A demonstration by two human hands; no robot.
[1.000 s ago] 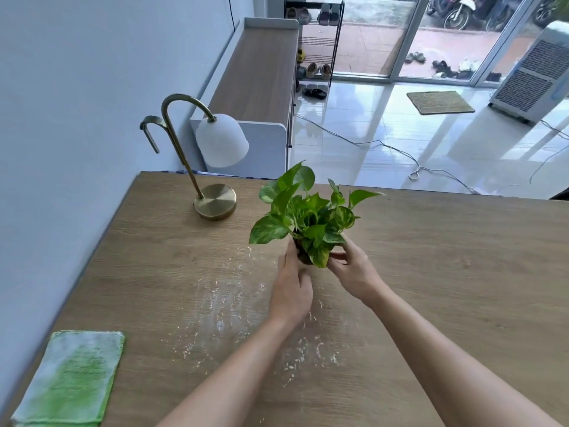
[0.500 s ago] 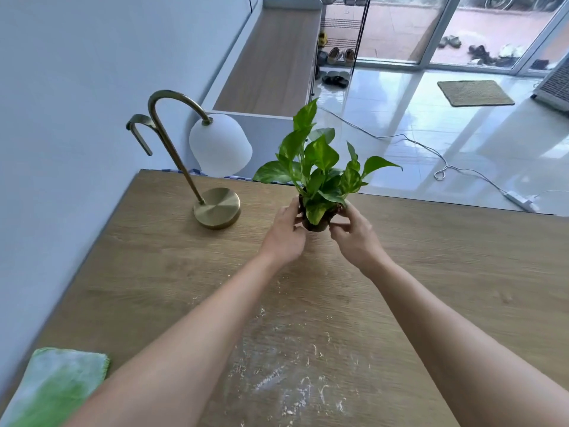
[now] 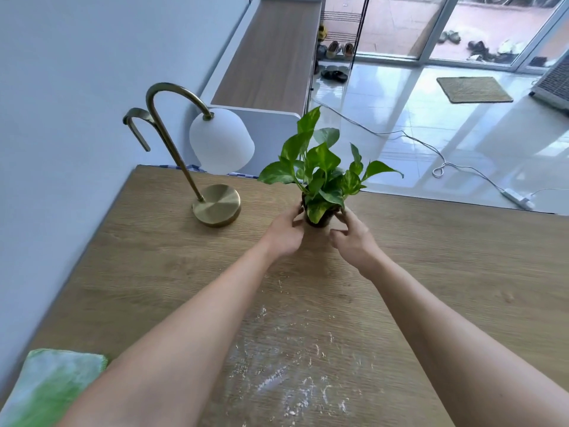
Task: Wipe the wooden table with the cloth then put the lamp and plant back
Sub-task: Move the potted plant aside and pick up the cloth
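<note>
Plant (image 3: 320, 177) stands upright near the far edge of the wooden table (image 3: 462, 257), left hand (image 3: 284, 232) and right hand (image 3: 354, 238) cupping its pot, lamp (image 3: 215, 204) beside it, white crumbs (image 3: 286, 374) and cloth (image 3: 52, 386) nearer.

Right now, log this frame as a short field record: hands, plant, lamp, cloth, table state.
left hand: on the plant pot's left side
right hand: on the pot's right side
plant: upright, near the table's far edge, right of the lamp
lamp: standing at the far left corner
cloth: lying flat, near left corner, untouched
table: white powder in the near middle, not yet wiped
</note>
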